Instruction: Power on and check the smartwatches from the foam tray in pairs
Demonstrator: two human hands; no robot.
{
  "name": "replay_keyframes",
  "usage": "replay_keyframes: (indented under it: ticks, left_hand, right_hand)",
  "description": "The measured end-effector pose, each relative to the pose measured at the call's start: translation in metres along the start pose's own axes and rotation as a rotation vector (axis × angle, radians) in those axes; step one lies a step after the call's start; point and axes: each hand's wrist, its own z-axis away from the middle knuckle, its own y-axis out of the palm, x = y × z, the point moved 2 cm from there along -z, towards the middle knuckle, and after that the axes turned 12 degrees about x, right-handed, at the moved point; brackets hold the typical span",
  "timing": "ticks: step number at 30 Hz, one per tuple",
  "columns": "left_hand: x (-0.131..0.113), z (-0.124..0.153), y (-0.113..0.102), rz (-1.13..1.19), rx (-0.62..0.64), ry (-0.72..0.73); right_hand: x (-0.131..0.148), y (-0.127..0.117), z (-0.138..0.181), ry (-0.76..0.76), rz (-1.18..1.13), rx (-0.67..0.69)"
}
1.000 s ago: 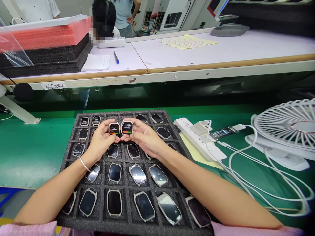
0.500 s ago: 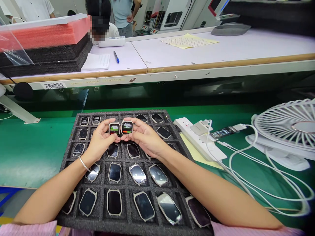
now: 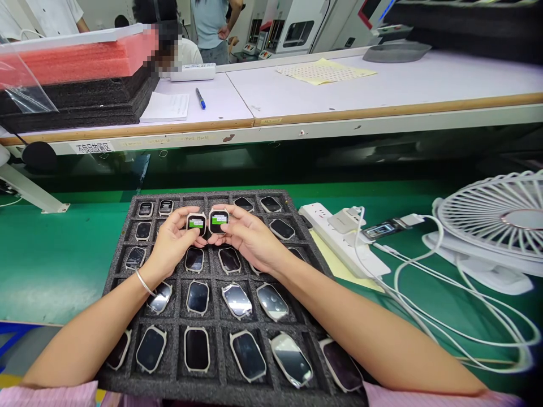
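Observation:
My left hand (image 3: 176, 240) grips a smartwatch body (image 3: 195, 221) without a strap, its thumb lying on the lit screen. Beside it, my right hand (image 3: 248, 234) holds a second smartwatch body (image 3: 219, 217), thumb at the screen's lower right corner. Both screens face me and show green and white blocks on black. The two watches are held side by side above a dark grey foam tray (image 3: 173, 339). Many more watch bodies, such as one watch (image 3: 197, 349) with a dark screen, lie face up in the tray's compartments. My hands and forearms cover some compartments.
Right of the tray lie a white power strip (image 3: 339, 237), loose white cables (image 3: 462, 305) and a white fan (image 3: 500, 220). Behind, a raised shelf (image 3: 305, 102) bears foam sheets (image 3: 76, 62), a notepad (image 3: 165, 106) and a pen (image 3: 201, 99). Several people are beyond it.
Both lit screens have changed, the red and orange parts giving way to green and white blocks. My left thumb has moved up onto its screen; my right thumb has shifted slightly up.

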Motion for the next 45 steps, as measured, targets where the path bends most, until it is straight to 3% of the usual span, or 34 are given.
replay_keyframes:
  ticks: [10,22,29,34,40,45]
  left_hand:
    - [-0.002,0.002,0.003,0.044,0.031,-0.050]
    - [-0.002,0.000,0.001,0.090,0.028,-0.053]
    - [-0.006,-0.007,-0.002,0.196,-0.021,-0.074]
    - [-0.059,-0.020,-0.002,0.213,0.057,0.031]
    - [-0.153,-0.034,0.013,0.017,0.136,0.433]
    - [-0.203,-0.039,0.018,-0.101,0.113,0.665]
  right_hand:
    - [0.001,-0.001,-0.001,-0.026,0.063,-0.063]
    - [0.001,-0.002,-0.001,-0.042,0.076,-0.037]
    - [0.004,-0.003,-0.008,0.029,-0.075,-0.018]
    - [0.055,0.013,-0.023,-0.044,0.014,0.047]
    - [0.155,0.053,-0.048,-0.355,0.176,0.147]
    - [0.208,0.083,-0.060,-0.499,0.295,0.222]
